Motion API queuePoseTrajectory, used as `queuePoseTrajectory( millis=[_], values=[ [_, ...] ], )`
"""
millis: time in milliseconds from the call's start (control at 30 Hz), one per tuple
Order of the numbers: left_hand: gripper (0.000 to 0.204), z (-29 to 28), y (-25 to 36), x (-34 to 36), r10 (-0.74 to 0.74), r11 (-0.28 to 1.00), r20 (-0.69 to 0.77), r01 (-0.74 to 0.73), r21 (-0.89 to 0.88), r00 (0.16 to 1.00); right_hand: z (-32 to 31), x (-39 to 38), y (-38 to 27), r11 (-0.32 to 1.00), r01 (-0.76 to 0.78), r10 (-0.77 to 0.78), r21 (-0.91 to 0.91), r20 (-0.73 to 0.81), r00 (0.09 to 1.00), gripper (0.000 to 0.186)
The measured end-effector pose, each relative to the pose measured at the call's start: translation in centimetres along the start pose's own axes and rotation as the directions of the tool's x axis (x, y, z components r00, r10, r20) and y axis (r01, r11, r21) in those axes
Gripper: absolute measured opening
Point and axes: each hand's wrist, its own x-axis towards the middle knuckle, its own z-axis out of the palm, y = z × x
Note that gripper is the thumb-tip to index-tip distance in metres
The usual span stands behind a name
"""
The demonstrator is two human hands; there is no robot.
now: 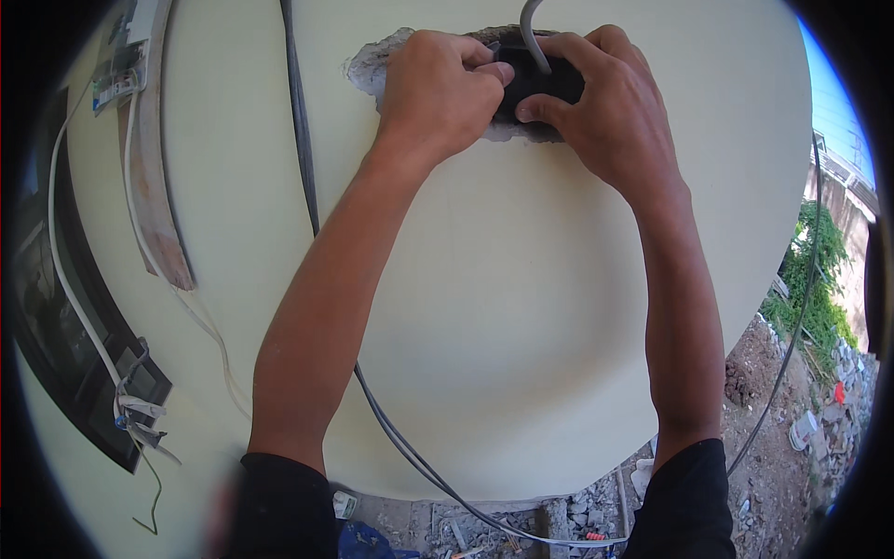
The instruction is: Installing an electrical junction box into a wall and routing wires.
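Note:
A black box point(557, 86) sits in a rough-edged hole point(369, 67) broken into the cream wall point(503, 279). A thick grey cable point(529, 30) curves down from above to the face of the box. My right hand point(622, 116) grips the box's right side, thumb at its lower edge and fingers over the top. At the box's left edge, my left hand point(430, 98) is closed in a pinch. Its fingertips hide whatever they hold, if anything. Both arms reach up from black sleeves.
Dark cables point(300, 121) hang down the wall behind my left arm. Farther left are a wooden board point(149, 196), white wires point(58, 252) and a dark-framed window point(70, 345). Rubble point(582, 512) lies below the wall, with dirt and green plants point(815, 270) at the right.

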Motion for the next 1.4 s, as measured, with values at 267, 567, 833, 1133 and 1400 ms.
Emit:
queuePoseTrajectory(
  millis=[267,567,833,1133,1400],
  values=[
    [0.027,-0.9,0.5,1.0,-0.094,0.99,0.171,0.073,0.123,0.981,-0.4,1.1,-0.4,0.996,-0.078,0.068,0.033,0.252,0.965,0.061],
    [0.022,-1.0,1.3,0.9,-0.086,0.991,0.173,0.066,0.119,0.981,0.7,1.1,-2.5,0.997,-0.032,0.039,-0.064,0.12,0.992,0.053],
    [0.025,-0.1,0.8,-0.4,-0.053,0.982,0.045,0.044,0.181,0.998,-5.5,-0.7,-1.4,0.952,-0.256,0.222,0.167,0.198,0.955,0.054],
    [0.029,-4.9,1.0,-20.3,-0.25,0.788,0.048,0.232,-0.57,0.967,-17.8,-19.5,-6.2,0.804,-0.378,0.34,0.459,0.167,0.926,0.026],
    [0.017,-5.0,1.1,-36.6,-0.314,0.708,0.335,0.454,-0.541,0.888,-20.6,-27.8,-8.1,0.654,-0.685,0.525,0.322,0.458,0.717,0.015]
  ],
)
